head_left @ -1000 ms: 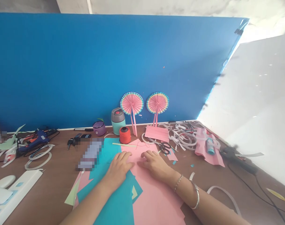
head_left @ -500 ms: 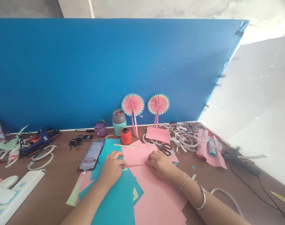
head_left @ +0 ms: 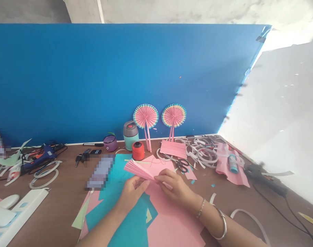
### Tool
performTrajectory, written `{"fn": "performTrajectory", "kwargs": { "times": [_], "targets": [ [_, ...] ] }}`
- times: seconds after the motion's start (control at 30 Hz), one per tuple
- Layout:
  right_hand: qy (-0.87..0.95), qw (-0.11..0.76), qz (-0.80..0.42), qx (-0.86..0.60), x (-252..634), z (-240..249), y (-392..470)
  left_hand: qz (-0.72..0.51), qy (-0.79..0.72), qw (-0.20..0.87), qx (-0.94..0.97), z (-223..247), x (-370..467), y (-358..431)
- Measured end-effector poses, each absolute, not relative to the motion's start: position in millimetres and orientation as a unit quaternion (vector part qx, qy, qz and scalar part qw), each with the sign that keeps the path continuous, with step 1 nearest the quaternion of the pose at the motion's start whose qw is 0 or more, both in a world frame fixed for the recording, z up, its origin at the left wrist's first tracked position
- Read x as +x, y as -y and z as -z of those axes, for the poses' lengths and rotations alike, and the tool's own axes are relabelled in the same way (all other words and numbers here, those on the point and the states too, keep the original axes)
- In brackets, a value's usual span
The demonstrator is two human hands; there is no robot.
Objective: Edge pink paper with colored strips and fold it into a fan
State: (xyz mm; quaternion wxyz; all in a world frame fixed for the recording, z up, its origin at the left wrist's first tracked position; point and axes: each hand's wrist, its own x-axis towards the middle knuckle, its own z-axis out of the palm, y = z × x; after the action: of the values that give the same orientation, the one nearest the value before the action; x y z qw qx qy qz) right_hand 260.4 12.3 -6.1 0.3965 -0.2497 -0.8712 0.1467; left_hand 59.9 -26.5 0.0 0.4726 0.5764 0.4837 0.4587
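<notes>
A pleated strip of pink paper (head_left: pixel 138 169), folded like an accordion, is held up above the sheets and tilted, its left end fanned a little apart. My right hand (head_left: pixel 175 187) pinches its right end between thumb and fingers. My left hand (head_left: pixel 134 190) grips its lower edge, with the thumb lying in front. Beneath both hands lie teal paper (head_left: pixel 127 219) and pink paper (head_left: pixel 171 216). Just beyond my right hand are black-handled scissors (head_left: pixel 182 165) and another pleated pink piece (head_left: pixel 173 149).
Two round paper fans (head_left: pixel 146 116) lean on the blue panel (head_left: pixel 94 79). A red spool (head_left: pixel 138 151), a teal flask (head_left: pixel 131 135) and a purple pot (head_left: pixel 110 143) stand behind. Left are a phone (head_left: pixel 101 171), a glue gun (head_left: pixel 44 154) and a power strip (head_left: pixel 19 216); right, tangled white strips (head_left: pixel 206 154).
Both hands have lifted the folded pink paper off the sheets and tilted it, so its pleats now show. My left hand has shifted slightly right and towards me.
</notes>
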Motion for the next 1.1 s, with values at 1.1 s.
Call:
{"fn": "performTrajectory", "kwargs": {
  "times": [1.1],
  "targets": [
    [0.931,0.16,0.013,-0.329,270.6,10.4,-15.9,-0.138,-0.505,-0.058,0.85,5.7,49.4,29.4]
  ]
}}
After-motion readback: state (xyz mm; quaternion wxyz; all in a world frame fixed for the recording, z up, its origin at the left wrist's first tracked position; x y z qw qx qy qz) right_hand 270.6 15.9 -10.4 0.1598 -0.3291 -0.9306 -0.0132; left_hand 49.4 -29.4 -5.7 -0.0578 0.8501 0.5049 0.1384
